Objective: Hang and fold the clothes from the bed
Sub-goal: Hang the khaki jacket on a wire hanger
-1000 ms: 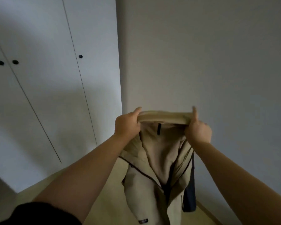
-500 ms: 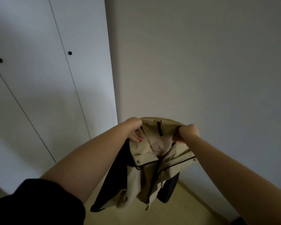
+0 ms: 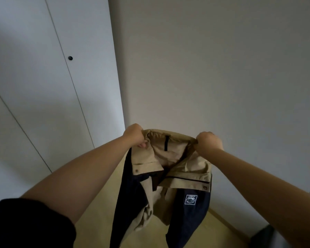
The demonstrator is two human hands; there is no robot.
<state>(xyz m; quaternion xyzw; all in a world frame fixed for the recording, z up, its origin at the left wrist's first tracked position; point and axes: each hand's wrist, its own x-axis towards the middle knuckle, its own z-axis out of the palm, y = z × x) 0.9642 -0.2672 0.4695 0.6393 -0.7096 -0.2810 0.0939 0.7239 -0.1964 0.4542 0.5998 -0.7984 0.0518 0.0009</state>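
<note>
Change from the earlier frames: one second ago the collar of the jacket (image 3: pixel 170 156) was stretched flat between the two hands, thumbs raised. It now sags into an open curve, and the beige lining shows inside. The fronts have fallen further open. A navy panel with a square white patch (image 3: pixel 191 199) now faces the camera on the right side (half a second ago this patch was not visible). The hands sit slightly wider apart than before.

Left hand (image 3: pixel 133 134): clenched on the left end of the collar. The knuckles face up and the fingers (image 3: pixel 142 145) curl under the fabric edge. The forearm extends from a black sleeve (image 3: pixel 30 224) at the lower left.

Right hand (image 3: pixel 208 142): clenched on the right end of the collar, with the fabric bunched in the fist. How the thumb lies cannot be seen.

Position of the jacket: held in the air between both forearms, hanging from the collar. A black hanging loop (image 3: pixel 166 143) sits at the centre of the collar. The lower part drops out of view at the bottom edge, above the pale floor (image 3: pixel 215 233).

Surroundings: white wardrobe doors (image 3: pixel 43 104) with a dark round knob (image 3: pixel 70 58) stand to the left. A plain wall (image 3: pixel 222 77) is behind the jacket.
</note>
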